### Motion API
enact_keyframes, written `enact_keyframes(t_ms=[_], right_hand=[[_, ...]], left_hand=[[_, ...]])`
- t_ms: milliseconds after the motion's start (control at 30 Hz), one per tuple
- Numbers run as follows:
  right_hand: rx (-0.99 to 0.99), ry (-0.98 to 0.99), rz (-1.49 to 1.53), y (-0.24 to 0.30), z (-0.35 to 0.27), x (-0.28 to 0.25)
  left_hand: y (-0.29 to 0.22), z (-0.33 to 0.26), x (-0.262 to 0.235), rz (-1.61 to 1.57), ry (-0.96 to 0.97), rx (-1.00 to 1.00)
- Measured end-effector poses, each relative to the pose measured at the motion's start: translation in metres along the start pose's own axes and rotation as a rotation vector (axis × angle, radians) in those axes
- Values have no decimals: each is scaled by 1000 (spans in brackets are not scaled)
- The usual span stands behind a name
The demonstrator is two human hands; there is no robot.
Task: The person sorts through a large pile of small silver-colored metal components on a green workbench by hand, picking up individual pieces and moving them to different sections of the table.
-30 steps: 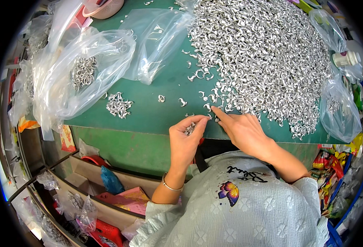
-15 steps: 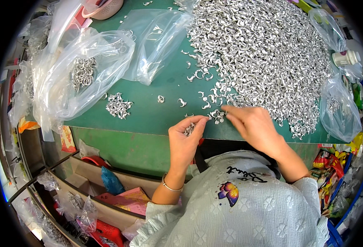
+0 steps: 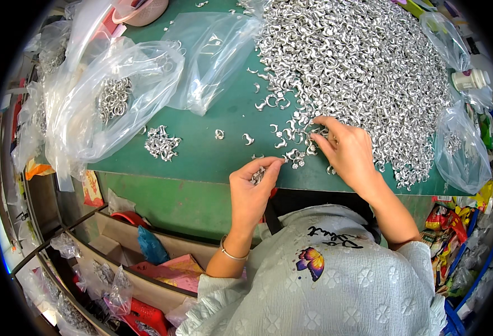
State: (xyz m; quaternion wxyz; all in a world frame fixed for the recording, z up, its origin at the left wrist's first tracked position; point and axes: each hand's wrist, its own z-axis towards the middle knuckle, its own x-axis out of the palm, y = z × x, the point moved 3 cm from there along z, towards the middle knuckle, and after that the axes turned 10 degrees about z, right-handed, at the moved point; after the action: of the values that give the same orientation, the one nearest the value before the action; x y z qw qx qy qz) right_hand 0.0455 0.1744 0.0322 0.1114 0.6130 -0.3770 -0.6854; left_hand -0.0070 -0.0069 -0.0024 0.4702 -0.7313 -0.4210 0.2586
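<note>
A large heap of small curved silver metal pieces [image 3: 353, 61] covers the right side of the green table [image 3: 202, 151]. My left hand [image 3: 251, 185] rests at the table's front edge, its fingers curled around several of the silver pieces [image 3: 259, 176]. Just beyond its fingertips lies a little cluster of the same pieces [image 3: 295, 158]. At the heap's near left edge is my right hand [image 3: 347, 151], thumb and forefinger apart over the loose pieces; nothing shows between them. Two single pieces, one ring-shaped [image 3: 219, 134] and one curved [image 3: 247, 139], lie farther left.
A small pile of silver pieces [image 3: 161, 144] sits on the left, beside a clear plastic bag [image 3: 146, 101] holding rings. Another flat clear bag [image 3: 213, 61] lies behind. A pink basket [image 3: 146, 14] stands far left; a white bottle [image 3: 470, 79] lies at right.
My right hand has moved away from the small cluster, up and right to the heap's edge, and its fingers have spread. My left hand stays in place.
</note>
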Motion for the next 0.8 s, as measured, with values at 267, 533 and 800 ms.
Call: enact_keyframes(t_ms=[267, 533, 800], right_hand=[[-153, -119, -164, 1, 9, 19], [-111, 230, 28, 4, 6, -2], [-169, 34, -82, 4, 6, 13]], left_hand=[[0, -1, -1, 4, 4, -17], [0, 0, -1, 21, -23, 18], [-1, 1, 0, 13, -6, -4]])
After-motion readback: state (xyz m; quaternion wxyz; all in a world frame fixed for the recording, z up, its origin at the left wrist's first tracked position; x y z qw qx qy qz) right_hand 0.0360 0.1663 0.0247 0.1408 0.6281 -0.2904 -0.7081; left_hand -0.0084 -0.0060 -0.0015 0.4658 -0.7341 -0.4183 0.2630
